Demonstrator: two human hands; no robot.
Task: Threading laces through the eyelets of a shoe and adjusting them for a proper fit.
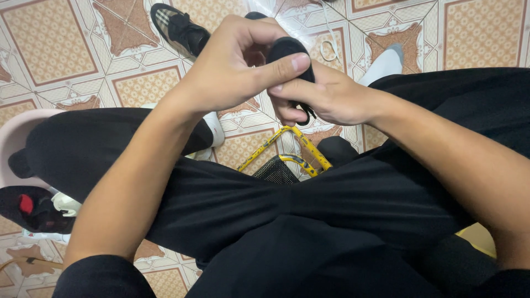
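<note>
Both hands [276, 83], gripping black, perhaps fabric, item [287, 51]

black roll [287, 51]: mostly hidden by fingers [287, 66] | yellow racket [287, 149]: head hidden under legs

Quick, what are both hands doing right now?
Left hand: closed, pinching a small black thing with thumb and fingers.
Right hand: closed on the same black thing from below.
</note>
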